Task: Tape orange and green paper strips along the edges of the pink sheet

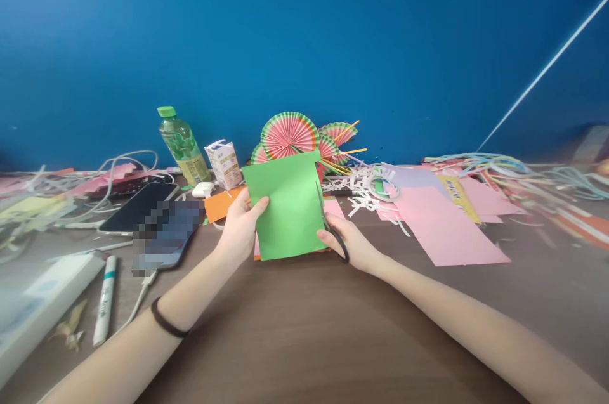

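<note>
A green sheet of paper [288, 210] is held up over the desk, its upper right corner notched. My left hand [240, 223] grips its left edge, thumb on the front and the other fingers partly behind. My right hand [352, 240] is closed on black-handled scissors [341, 244] at the sheet's right edge, with the blades pointing upward along it. Behind the sheet, pink and orange paper shows in part.
Folded watermelon-pattern fans [289, 136] stand against the blue wall. On the left are a green-capped bottle [183, 147], a small carton [223, 164], phones and a marker [104, 299]. White paper shreds, a tape roll [384, 188] and pink sheets [445, 226] lie on the right.
</note>
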A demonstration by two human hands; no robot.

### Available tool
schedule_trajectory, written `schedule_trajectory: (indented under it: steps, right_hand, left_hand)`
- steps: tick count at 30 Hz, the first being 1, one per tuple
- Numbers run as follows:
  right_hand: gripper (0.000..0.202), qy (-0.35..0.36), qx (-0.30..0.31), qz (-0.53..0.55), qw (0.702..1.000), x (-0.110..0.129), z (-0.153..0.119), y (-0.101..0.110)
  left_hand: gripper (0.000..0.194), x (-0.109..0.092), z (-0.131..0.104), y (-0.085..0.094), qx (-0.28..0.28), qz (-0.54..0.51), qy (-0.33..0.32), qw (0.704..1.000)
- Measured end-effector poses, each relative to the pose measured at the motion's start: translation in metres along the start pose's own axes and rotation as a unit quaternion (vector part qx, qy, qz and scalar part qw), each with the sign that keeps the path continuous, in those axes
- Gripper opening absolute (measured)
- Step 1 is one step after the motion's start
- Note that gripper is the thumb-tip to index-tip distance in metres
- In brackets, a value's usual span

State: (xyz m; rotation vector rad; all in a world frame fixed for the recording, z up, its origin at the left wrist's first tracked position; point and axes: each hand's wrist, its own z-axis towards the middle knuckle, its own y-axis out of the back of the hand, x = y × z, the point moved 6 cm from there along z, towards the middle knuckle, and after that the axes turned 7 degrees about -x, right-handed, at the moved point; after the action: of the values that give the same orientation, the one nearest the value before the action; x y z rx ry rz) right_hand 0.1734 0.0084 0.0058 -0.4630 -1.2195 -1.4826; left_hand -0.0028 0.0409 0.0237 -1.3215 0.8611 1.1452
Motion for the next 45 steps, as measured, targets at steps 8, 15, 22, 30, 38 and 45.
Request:
schedule_trajectory:
  steps: [8,15,22,30,38,45]
  right_hand:
    - [0.03,-0.005,-0.005,0.0,1.0,0.0,-0.001,0.0]
    - [0.031,-0.057,0.011,0.066,0.996,-0.004,-0.003,-0.004]
    - [0.032,-0.079,0.005,0.086,0.993,-0.008,-0.004,-0.005]
    - [0.032,-0.08,0.002,0.073,0.994,-0.011,-0.004,-0.004]
    - [0.031,-0.083,-0.008,0.061,0.995,-0.013,-0.005,-0.004]
    - [0.031,-0.087,-0.012,0.048,0.995,-0.01,-0.004,-0.003]
  left_hand:
    - [0.038,0.0,-0.002,0.001,-0.019,0.018,-0.007,1.0]
    - [0.037,0.001,-0.002,0.001,-0.03,0.025,-0.004,0.999]
    - [0.036,0.001,-0.003,0.002,-0.039,0.035,0.005,0.999]
    - [0.037,0.004,-0.002,0.002,-0.038,0.024,0.002,0.999]
    - [0.039,0.008,-0.002,0.003,-0.025,-0.005,0.009,1.0]
    - [0.039,0.009,-0.002,0.003,-0.027,-0.028,0.026,0.999]
